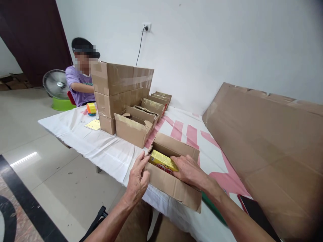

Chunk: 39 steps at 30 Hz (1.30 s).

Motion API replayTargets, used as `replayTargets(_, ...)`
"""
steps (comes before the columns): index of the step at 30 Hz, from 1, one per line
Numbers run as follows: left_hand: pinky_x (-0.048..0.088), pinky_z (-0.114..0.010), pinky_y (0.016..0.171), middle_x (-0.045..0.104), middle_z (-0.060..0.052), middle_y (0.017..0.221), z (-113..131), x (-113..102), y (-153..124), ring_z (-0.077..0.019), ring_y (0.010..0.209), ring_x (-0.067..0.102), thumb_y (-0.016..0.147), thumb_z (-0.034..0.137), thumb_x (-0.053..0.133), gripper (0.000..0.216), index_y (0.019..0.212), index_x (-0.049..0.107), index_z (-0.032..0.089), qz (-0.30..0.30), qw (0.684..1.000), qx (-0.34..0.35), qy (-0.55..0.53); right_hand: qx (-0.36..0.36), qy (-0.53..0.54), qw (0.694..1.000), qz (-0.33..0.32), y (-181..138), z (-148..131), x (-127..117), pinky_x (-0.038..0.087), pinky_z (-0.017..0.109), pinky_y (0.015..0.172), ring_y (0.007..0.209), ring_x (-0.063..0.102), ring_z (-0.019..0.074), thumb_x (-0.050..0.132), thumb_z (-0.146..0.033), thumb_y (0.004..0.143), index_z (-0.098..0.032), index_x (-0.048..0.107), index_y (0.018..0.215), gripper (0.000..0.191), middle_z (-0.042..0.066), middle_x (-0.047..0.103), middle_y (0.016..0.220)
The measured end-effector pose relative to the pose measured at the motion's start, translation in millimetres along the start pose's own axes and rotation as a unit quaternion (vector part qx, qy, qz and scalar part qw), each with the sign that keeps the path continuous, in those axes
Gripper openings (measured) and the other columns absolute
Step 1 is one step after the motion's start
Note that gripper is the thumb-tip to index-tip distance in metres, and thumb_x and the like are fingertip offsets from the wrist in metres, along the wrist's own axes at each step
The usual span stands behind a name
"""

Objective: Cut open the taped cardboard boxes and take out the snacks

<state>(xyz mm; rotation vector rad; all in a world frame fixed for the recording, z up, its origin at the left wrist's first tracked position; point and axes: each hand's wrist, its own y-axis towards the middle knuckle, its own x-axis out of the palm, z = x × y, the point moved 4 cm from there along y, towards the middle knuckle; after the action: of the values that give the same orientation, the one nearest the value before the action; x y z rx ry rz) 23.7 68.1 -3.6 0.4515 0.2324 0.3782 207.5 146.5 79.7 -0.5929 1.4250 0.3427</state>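
We work at the near edge of the cloth-covered table (83,134). Our left hand (137,179) steadies the open cardboard carton (174,186) from outside: fingers spread and unclenched, fingertips (146,157) pressed along the near-left corner, thumb on the front wall. It braces the carton without gripping it.

Our right hand (189,171) reaches over the front wall into the carton, fingers curled onto the yellow packet (163,161). The packet lies tilted inside, just ahead of the right fingertips and just right of the left ones. Whether the right fingers pinch it or only press on it, we cannot tell; the undersides are hidden.

Judgement on technique: keep the left fingertips firm on the corner so the carton does not slide on the cloth, and guide the packet flat against the wall nearest the left fingers, so it seats square rather than tilted.

Beyond the fingers: a row of small open cartons (141,122), then a stack of larger taped boxes (118,90). A flattened cardboard sheet (272,144) leans to the right of the right wrist. A second person in a purple shirt (78,85) sits at the far end; their hands are hidden.
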Motion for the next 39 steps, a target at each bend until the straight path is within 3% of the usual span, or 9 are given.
replayTargets(8, 0.038, -0.043, 0.122, 0.056, -0.014, 0.153, -8.1, 2.0, 1.3, -0.0276, 0.143, 0.052, 0.076, 0.016, 0.054, 0.074, 0.149, 0.050, 0.014, -0.001, 0.995, -0.102, -0.013, 0.077, 0.118, 0.977, 0.158, -28.5, 13.2, -29.8, 0.046, 0.044, 0.093, 0.103, 0.069, 0.0316, 0.070, -0.035, 0.079, -0.020, 0.069, 0.119, 0.043, 0.010, 0.077, 0.110)
replayTargets(10, 0.040, -0.042, 0.121, 0.058, -0.013, 0.151, -10.4, 2.9, 2.9, -0.0278, 0.142, 0.052, 0.075, 0.017, 0.055, 0.074, 0.148, 0.051, 0.015, 0.002, 0.992, -0.119, -0.036, 0.098, 0.232, 0.941, 0.225, -42.5, 27.6, -40.9, 0.051, 0.043, 0.091, 0.102, 0.070, 0.0296, 0.072, -0.037, 0.076, -0.020, 0.069, 0.118, 0.046, 0.009, 0.077, 0.114)
replayTargets(13, 0.042, -0.045, 0.118, 0.061, -0.013, 0.146, -6.2, 0.8, 5.0, -0.0291, 0.138, 0.055, 0.075, 0.017, 0.057, 0.068, 0.143, 0.055, 0.017, 0.004, 0.992, -0.113, -0.054, 0.109, 0.424, 0.842, 0.316, -67.9, 52.2, -53.1, 0.058, 0.040, 0.083, 0.098, 0.072, 0.0275, 0.077, -0.046, 0.075, -0.019, 0.069, 0.115, 0.049, 0.009, 0.077, 0.114)
replayTargets(17, 0.038, -0.048, 0.120, 0.059, -0.011, 0.146, 31.0, -19.2, 5.7, -0.0299, 0.140, 0.052, 0.079, 0.019, 0.064, 0.058, 0.137, 0.060, 0.024, 0.075, 0.997, -0.018, -0.015, 0.086, 0.532, 0.765, 0.353, -104.9, 69.3, -67.4, 0.063, 0.039, 0.076, 0.094, 0.075, 0.0277, 0.085, -0.050, 0.071, -0.020, 0.070, 0.118, 0.058, 0.009, 0.079, 0.110)
replayTargets(21, 0.041, -0.045, 0.116, 0.064, -0.009, 0.140, 87.5, -38.6, 9.6, -0.0300, 0.134, 0.055, 0.084, 0.026, 0.070, 0.044, 0.128, 0.067, 0.027, 0.051, 0.996, 0.065, -0.026, 0.057, 0.524, 0.783, 0.330, -137.0, 55.6, -85.2, 0.065, 0.038, 0.073, 0.094, 0.076, 0.0287, 0.086, -0.047, 0.073, -0.022, 0.074, 0.118, 0.053, 0.008, 0.080, 0.106)
replayTargets(25, 0.053, -0.045, 0.098, 0.069, -0.012, 0.131, 115.1, -38.8, 18.1, -0.0325, 0.115, 0.065, 0.075, 0.044, 0.083, 0.060, 0.130, 0.066, 0.026, -0.099, 0.984, -0.040, -0.140, 0.023, 0.523, 0.812, 0.260, -150.4, 22.1, -97.4, 0.065, 0.037, 0.070, 0.087, 0.077, 0.0278, 0.083, -0.047, 0.076, -0.022, 0.076, 0.116, 0.047, 0.007, 0.080, 0.103)
replayTargets(29, 0.060, -0.044, 0.083, 0.074, -0.015, 0.119, 120.9, -28.9, 15.2, -0.0328, 0.103, 0.072, 0.073, 0.047, 0.086, 0.084, 0.144, 0.050, 0.022, -0.228, 0.915, -0.154, -0.296, 0.002, 0.528, 0.818, 0.226, -150.1, 3.9, -97.7, 0.065, 0.037, 0.074, 0.091, 0.076, 0.0267, 0.081, -0.049, 0.078, -0.022, 0.074, 0.119, 0.050, 0.008, 0.078, 0.110)
replayTargets(34, 0.060, -0.043, 0.087, 0.076, -0.014, 0.116, 114.8, -36.6, 12.1, -0.0308, 0.104, 0.074, 0.070, 0.044, 0.089, 0.081, 0.138, 0.051, 0.019, -0.151, 0.909, -0.183, -0.343, -0.014, 0.580, 0.763, 0.285, -150.8, 11.4, -85.3, 0.062, 0.040, 0.088, 0.113, 0.070, 0.0285, 0.079, -0.062, 0.076, -0.021, 0.065, 0.130, 0.069, 0.012, 0.074, 0.121)
replayTargets(39, 0.061, -0.036, 0.077, 0.079, -0.006, 0.096, 130.2, -37.1, 30.9, -0.0217, 0.082, 0.076, 0.068, 0.044, 0.091, 0.067, 0.120, 0.056, 0.019, -0.104, 0.910, -0.137, -0.378, -0.014, 0.563, 0.763, 0.318, -150.5, 6.5, -87.0, 0.061, 0.039, 0.086, 0.110, 0.070, 0.0255, 0.080, -0.048, 0.080, -0.023, 0.064, 0.126, 0.055, 0.010, 0.075, 0.118)
